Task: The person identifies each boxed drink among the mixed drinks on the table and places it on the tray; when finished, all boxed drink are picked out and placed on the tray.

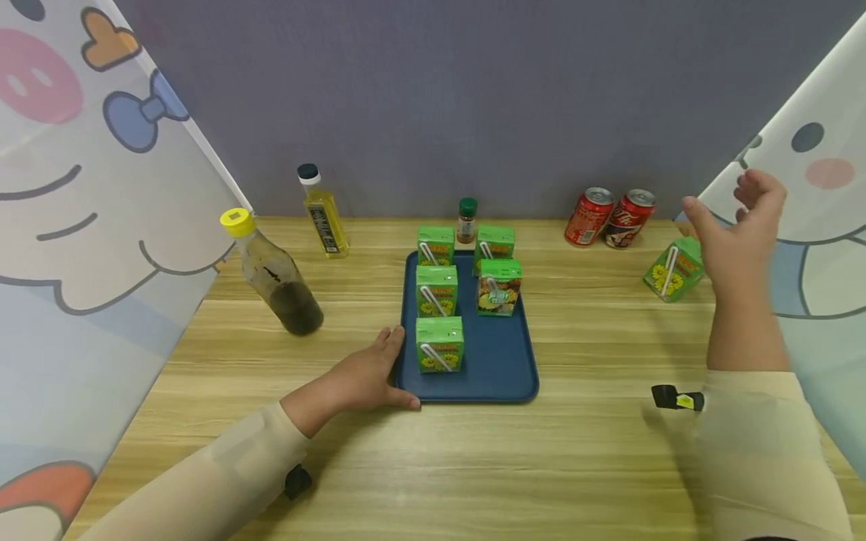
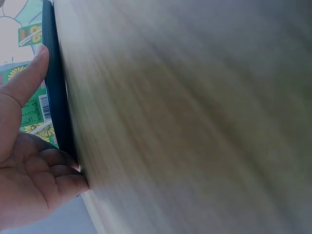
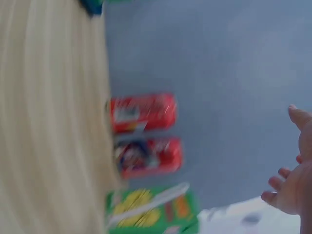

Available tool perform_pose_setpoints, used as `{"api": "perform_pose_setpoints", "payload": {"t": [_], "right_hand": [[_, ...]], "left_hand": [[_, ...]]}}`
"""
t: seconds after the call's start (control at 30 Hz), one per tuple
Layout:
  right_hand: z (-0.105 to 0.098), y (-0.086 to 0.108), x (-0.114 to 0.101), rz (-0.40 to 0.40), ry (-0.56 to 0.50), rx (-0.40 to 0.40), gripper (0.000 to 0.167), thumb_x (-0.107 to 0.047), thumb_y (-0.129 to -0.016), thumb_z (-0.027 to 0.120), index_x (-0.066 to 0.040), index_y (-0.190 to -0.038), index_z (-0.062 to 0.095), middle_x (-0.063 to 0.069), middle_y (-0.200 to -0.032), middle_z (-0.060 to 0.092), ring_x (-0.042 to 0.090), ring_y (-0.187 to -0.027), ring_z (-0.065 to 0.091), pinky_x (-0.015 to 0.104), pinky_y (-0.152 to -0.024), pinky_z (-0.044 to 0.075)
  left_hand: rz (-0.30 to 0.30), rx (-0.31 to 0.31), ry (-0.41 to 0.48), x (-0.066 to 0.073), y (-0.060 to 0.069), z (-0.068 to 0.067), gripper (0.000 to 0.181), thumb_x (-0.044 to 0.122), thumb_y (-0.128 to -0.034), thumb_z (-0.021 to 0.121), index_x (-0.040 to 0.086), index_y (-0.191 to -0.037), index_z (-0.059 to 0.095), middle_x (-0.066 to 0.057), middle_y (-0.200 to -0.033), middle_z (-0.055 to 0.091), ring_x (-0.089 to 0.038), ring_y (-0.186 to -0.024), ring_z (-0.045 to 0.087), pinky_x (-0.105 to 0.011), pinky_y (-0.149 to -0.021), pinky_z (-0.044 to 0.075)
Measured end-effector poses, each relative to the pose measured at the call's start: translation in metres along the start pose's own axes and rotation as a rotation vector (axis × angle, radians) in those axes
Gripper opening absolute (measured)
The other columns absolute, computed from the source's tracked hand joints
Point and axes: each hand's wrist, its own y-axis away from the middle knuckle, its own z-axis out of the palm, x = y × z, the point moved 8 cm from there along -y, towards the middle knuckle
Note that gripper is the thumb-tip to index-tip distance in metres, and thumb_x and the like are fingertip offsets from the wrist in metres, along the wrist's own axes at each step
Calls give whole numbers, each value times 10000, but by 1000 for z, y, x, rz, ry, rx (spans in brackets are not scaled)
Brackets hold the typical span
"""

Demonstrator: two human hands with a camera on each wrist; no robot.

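Observation:
My left hand (image 1: 368, 373) rests against the left edge of a dark blue tray (image 1: 497, 368), thumb by its near corner and fingers farther along the side. Several green juice boxes (image 1: 440, 346) stand on that tray, each showing a white straw or flowers; three make a left column and two a right column. My right hand (image 1: 744, 233) is raised in the air with thumb and fingers apart, holding nothing. Nearest to it on the table is another green juice box (image 1: 673, 270), partly hidden behind the hand. The right wrist view shows this juice box (image 3: 151, 209) blurred.
Two red cans (image 1: 590, 216) stand side by side at the back right. A small green-capped spice jar (image 1: 467, 220) is behind the tray. To the left stand an oil bottle (image 1: 326, 218) and a yellow-capped bottle of dark liquid (image 1: 277, 282). A grey panel (image 1: 433, 105) borders the table's back.

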Motion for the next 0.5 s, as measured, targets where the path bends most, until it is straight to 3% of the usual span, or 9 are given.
{"api": "perform_pose_setpoints", "payload": {"t": [0.1, 0.27, 0.37, 0.5], "right_hand": [[-9, -7, 37, 140, 77, -30, 788, -390, -907, 669, -297, -1513, 174, -109, -1563, 210, 55, -1428, 184, 215, -1157, 138], [-15, -7, 90, 328, 86, -102, 972, -516, -877, 660, -343, -1541, -28, -74, -1626, 18, 131, -1499, 45, 327, -1210, 94], [-11, -5, 115, 397, 85, -174, 1048, -554, -860, 653, -338, -1538, -116, -6, -1641, -41, 199, -1509, 37, 405, -1218, 115], [-1, -1, 140, 429, 116, -298, 1071, -537, -880, 632, -281, -1538, -173, 121, -1642, -50, 294, -1504, 94, 456, -1205, 180]], "left_hand": [[-4, -4, -3, -1, 0, 0, 1260, 621, -719, 783, 21, -1574, 79, -247, -1617, 103, -350, -1500, 151, -494, -1135, 322], [-6, -7, -9, -1, 0, 1, 1265, 626, -718, 781, 31, -1577, 68, -238, -1618, 100, -337, -1503, 142, -489, -1138, 321], [-5, -5, -4, -1, 1, 1, 1266, 624, -718, 782, 29, -1576, 68, -244, -1617, 97, -343, -1502, 144, -491, -1138, 320], [-7, -6, 0, -1, 1, 1, 1270, 629, -715, 780, 34, -1577, 63, -242, -1618, 87, -344, -1502, 140, -489, -1142, 314]]}}
